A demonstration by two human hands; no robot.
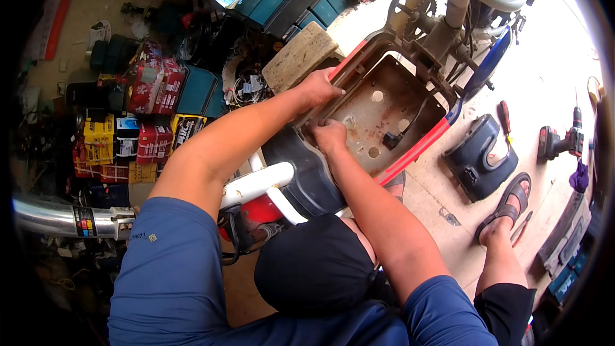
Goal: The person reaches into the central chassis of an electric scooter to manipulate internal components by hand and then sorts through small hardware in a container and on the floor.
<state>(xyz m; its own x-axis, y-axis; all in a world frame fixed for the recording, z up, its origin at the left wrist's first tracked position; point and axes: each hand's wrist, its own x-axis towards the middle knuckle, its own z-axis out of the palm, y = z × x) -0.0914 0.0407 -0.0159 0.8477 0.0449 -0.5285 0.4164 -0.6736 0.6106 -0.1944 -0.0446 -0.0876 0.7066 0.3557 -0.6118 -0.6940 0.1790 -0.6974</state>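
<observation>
A rusty metal box (pixel 365 115), open at the top with red side trim (pixel 419 152), is part of an electric bike's frame. My left hand (pixel 322 88) grips its left rim, fingers curled over the edge. Lower down, my right hand (pixel 331 136) is closed at the box's near inner edge; its fingertips are hidden, so whatever it pinches cannot be seen. A cable with a black plug (pixel 392 140) lies inside the box, right of my right hand. Round holes show in the box floor. A dark plastic panel (pixel 301 173) adjoins the near end.
White frame tubes (pixel 256 186) cross near my left arm. On the right floor lie a black plastic cover (pixel 480 157), a red-handled screwdriver (pixel 506 118) and a cordless drill (pixel 564 138). A block (pixel 298 57) stands beside the box; stacked cartons (pixel 157 80) fill the left.
</observation>
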